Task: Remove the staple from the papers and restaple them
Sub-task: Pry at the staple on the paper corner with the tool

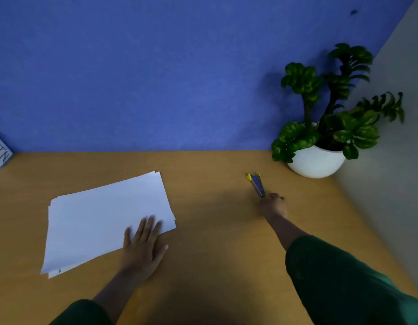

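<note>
I see the left hand [142, 242] flat, fingers straight, pressing the near right corner of the papers [104, 219], which lie left of centre on the desk [215, 231]. The right hand [273, 205] reaches far right, fingers curled round the near end of the blue-yellow stapler [256, 182]. Potted plant [320, 127] beyond it.

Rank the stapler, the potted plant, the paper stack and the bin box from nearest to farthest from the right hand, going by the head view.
From the right hand:
1. Stapler, at its fingertips, just beyond the hand.
2. Potted plant, in the far right corner of the desk.
3. Paper stack, to the left, under the left hand.
4. Bin box, at the far left edge.
</note>
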The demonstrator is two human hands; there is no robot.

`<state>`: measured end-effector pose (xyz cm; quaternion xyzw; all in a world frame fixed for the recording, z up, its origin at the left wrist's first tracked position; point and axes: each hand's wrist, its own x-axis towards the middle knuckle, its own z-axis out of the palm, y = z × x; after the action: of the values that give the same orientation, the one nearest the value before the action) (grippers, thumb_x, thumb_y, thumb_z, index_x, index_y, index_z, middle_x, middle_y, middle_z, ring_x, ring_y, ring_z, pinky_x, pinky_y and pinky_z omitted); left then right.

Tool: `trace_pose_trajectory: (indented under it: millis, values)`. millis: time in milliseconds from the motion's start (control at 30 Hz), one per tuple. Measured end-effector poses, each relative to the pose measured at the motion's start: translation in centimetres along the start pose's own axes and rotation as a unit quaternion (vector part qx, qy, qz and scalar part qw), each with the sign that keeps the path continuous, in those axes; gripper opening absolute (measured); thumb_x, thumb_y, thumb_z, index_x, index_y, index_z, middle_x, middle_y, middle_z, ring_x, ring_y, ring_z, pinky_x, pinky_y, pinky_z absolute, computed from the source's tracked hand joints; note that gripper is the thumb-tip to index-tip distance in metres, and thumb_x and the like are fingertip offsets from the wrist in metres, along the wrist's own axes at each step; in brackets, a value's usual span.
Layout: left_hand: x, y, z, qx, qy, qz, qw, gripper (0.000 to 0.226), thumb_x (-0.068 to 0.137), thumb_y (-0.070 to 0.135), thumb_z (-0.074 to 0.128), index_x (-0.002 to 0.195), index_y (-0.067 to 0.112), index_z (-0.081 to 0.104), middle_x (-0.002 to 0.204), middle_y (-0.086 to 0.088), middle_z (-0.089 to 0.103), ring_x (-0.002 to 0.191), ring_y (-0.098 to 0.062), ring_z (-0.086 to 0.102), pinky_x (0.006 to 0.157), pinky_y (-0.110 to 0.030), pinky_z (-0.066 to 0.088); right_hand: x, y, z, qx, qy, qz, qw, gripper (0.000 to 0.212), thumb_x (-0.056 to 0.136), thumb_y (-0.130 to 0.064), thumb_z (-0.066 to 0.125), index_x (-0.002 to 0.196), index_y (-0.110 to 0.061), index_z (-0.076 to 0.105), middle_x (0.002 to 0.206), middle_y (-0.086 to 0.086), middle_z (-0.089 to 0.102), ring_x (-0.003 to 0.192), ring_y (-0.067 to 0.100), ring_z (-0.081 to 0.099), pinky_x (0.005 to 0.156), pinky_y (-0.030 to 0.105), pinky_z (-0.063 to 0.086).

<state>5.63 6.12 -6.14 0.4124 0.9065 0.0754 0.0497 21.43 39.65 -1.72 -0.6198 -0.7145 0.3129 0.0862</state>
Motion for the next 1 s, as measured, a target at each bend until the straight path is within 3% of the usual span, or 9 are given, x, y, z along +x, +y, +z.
trace_pose_trajectory:
  millis: [133, 333, 433, 533, 633, 733, 800, 900, 1000]
  values:
    - [-0.3, 0.3, -0.7, 0.007, -0.007, 0.005, 1.000, 0.081, 0.089, 0.062, -0.002, 0.139, 0.018, 0.044, 0.149, -0.011, 0.038, 0.138, -0.032, 0.031, 0.108, -0.057, 0.025, 1.4, -0.4, 0.6, -0.027, -0.001, -0.018, 0.999, 0.040, 0.085, -0.023, 0.054, 0.122, -0.008, 0.054, 0.125, 0.016, 0.049, 0.113, 0.033, 0.048, 0.090, 0.041, 0.046]
    - [-0.1, 0.3, -0.7, -0.003, -0.009, 0.003, 1.000, 0.085, 0.085, 0.066, -0.006, 0.144, 0.021, 0.033, 0.154, -0.007, 0.024, 0.144, -0.028, 0.016, 0.114, -0.054, 0.014, 3.1, -0.6, 1.2, -0.033, 0.001, -0.023, 0.999, 0.038, 0.084, -0.028, 0.061, 0.117, -0.008, 0.058, 0.121, 0.014, 0.048, 0.107, 0.030, 0.050, 0.075, 0.034, 0.044]
    - [-0.1, 0.3, -0.7, -0.006, -0.018, 0.006, 1.000, 0.083, 0.084, 0.067, -0.008, 0.146, 0.025, 0.028, 0.156, -0.005, 0.017, 0.145, -0.027, 0.010, 0.115, -0.051, 0.007, 3.8, -0.4, 1.4, -0.019, 0.021, -0.017, 0.999, 0.032, 0.086, -0.023, 0.060, 0.114, -0.007, 0.061, 0.119, 0.015, 0.050, 0.103, 0.033, 0.055, 0.078, 0.039, 0.049]
    - [-0.4, 0.3, -1.1, 0.004, -0.019, 0.018, 1.000, 0.072, 0.089, 0.060, 0.000, 0.145, 0.027, 0.032, 0.156, -0.006, 0.015, 0.144, -0.031, 0.013, 0.117, -0.047, -0.004, 3.8, -0.4, 1.6, 0.017, 0.036, -0.015, 0.999, 0.032, 0.087, -0.024, 0.059, 0.114, -0.008, 0.064, 0.118, 0.017, 0.056, 0.101, 0.036, 0.058, 0.083, 0.042, 0.050]
    - [-0.4, 0.2, -1.2, 0.016, -0.025, 0.035, 0.999, 0.066, 0.092, 0.055, 0.003, 0.143, 0.028, 0.037, 0.155, -0.006, 0.020, 0.143, -0.033, 0.019, 0.117, -0.049, -0.003, 2.8, -1.2, 1.7, 0.072, 0.027, -0.035, 0.996, 0.032, 0.086, -0.025, 0.060, 0.111, -0.006, 0.066, 0.113, 0.019, 0.064, 0.097, 0.037, 0.060, 0.081, 0.040, 0.050]
    - [-0.1, -0.3, -0.2, 0.027, -0.029, 0.036, 0.999, 0.062, 0.091, 0.056, 0.003, 0.147, 0.036, 0.016, 0.156, 0.004, -0.004, 0.147, -0.024, -0.004, 0.115, -0.048, -0.011, 0.5, -3.0, 1.7, 0.173, 0.015, -0.027, 0.984, 0.029, 0.085, -0.022, 0.059, 0.107, -0.005, 0.068, 0.099, 0.017, 0.068, 0.082, 0.030, 0.058, 0.067, 0.032, 0.045]
    - [-0.1, -0.8, 0.4, 0.033, -0.032, 0.031, 0.998, 0.056, 0.093, 0.053, 0.011, 0.148, 0.038, 0.008, 0.157, 0.006, -0.011, 0.146, -0.020, -0.013, 0.114, -0.045, -0.014, -1.9, -4.4, 2.3, 0.297, -0.036, -0.020, 0.954, 0.025, 0.088, -0.018, 0.058, 0.106, -0.002, 0.065, 0.087, 0.013, 0.062, 0.077, 0.025, 0.054, 0.063, 0.030, 0.042]
    - [0.1, -0.7, 0.3, 0.016, -0.034, 0.036, 0.999, 0.054, 0.096, 0.050, 0.022, 0.148, 0.036, 0.014, 0.160, 0.004, -0.002, 0.147, -0.021, -0.007, 0.114, -0.045, -0.013, -6.2, -6.3, 3.5, 0.488, -0.154, -0.025, 0.859, 0.009, 0.096, -0.013, 0.048, 0.094, -0.008, 0.054, 0.089, 0.009, 0.057, 0.075, 0.014, 0.060, 0.069, 0.027, 0.050]
    - [-0.3, -1.6, 0.0, 0.002, -0.032, 0.065, 0.997, 0.054, 0.095, 0.050, 0.026, 0.146, 0.034, 0.023, 0.160, 0.001, 0.007, 0.148, -0.020, -0.003, 0.115, -0.047, -0.010, -10.3, -8.1, 5.3, 0.570, -0.224, -0.025, 0.790, 0.019, 0.100, -0.018, 0.039, 0.086, -0.014, 0.051, 0.084, 0.005, 0.062, 0.071, 0.007, 0.068, 0.078, 0.031, 0.051]
